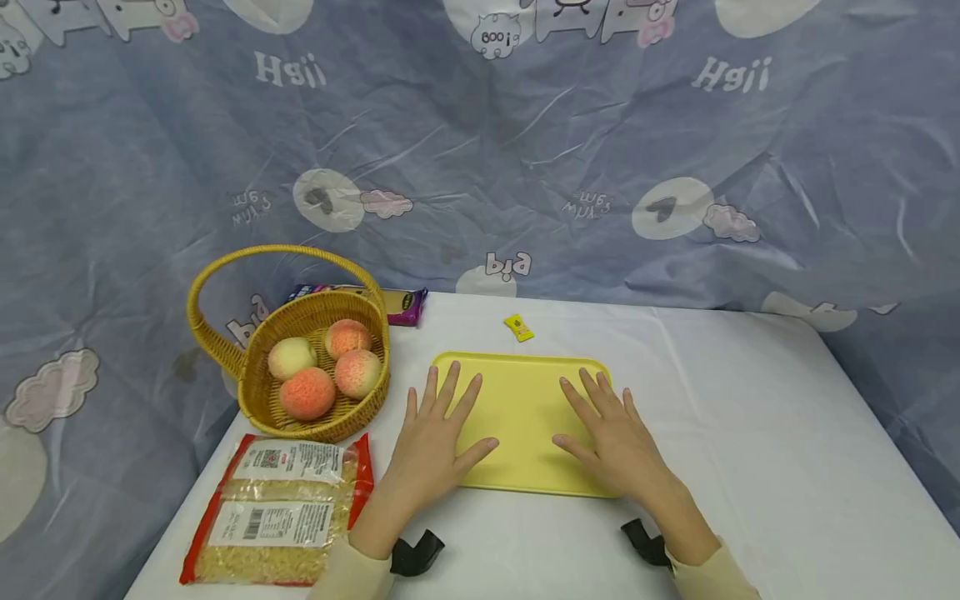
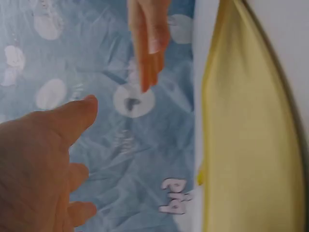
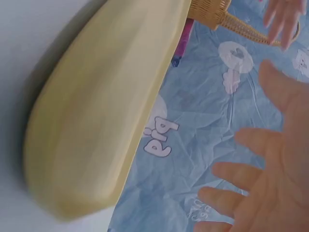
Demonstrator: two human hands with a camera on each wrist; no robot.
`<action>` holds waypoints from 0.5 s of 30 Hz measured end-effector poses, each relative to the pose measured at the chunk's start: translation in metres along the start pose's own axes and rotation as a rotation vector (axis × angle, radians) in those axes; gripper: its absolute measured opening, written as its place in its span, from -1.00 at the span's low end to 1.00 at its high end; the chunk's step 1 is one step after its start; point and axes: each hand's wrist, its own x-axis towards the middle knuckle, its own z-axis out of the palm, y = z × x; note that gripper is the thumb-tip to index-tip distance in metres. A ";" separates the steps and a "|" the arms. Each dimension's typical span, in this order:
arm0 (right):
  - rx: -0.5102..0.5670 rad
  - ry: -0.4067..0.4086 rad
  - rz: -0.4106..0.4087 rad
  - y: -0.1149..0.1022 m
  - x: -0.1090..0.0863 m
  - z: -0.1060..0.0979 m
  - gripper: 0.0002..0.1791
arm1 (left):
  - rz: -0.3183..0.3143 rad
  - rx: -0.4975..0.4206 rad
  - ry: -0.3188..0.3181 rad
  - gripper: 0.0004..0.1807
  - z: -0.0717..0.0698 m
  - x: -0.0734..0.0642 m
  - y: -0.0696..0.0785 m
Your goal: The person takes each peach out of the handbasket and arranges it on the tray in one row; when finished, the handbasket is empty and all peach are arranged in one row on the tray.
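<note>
A yellow rectangular tray (image 1: 517, 425) lies on the white table. Over its left edge my left hand (image 1: 435, 446) is spread palm down, fingers straight and holding nothing. My right hand (image 1: 618, 442) spreads the same way over the tray's right side. Both wrist views show a gap between the hands and the tray: the left wrist view has the left hand (image 2: 43, 159) beside the tray (image 2: 251, 130), and the right wrist view has the right hand (image 3: 270, 164) apart from the tray (image 3: 101, 116).
At the left stands a wicker basket (image 1: 258, 392) with several peaches (image 1: 307, 393). Before it lies a clear, red-edged bag of pale yellow grains (image 1: 273, 512). Behind the basket is a purple packet (image 1: 408, 307). A small yellow wrapped candy (image 1: 519, 327) lies beyond the tray.
</note>
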 end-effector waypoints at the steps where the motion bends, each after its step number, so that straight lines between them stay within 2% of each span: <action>1: 0.010 0.023 0.007 0.002 -0.002 -0.001 -0.17 | -0.005 -0.014 0.015 -0.13 -0.006 -0.002 -0.001; 4: 0.039 0.089 0.048 0.010 -0.009 -0.003 -0.21 | -0.034 -0.050 0.095 -0.14 -0.026 -0.010 -0.012; 9: 0.137 0.142 0.168 0.028 -0.020 -0.005 -0.29 | -0.139 -0.139 0.254 -0.19 -0.057 -0.022 -0.047; 12: 0.205 0.141 0.233 0.040 -0.024 -0.006 -0.37 | -0.209 -0.190 0.335 -0.24 -0.072 -0.026 -0.070; 15: 0.274 0.101 0.305 0.052 -0.026 -0.005 -0.45 | -0.252 -0.228 0.404 -0.27 -0.084 -0.027 -0.089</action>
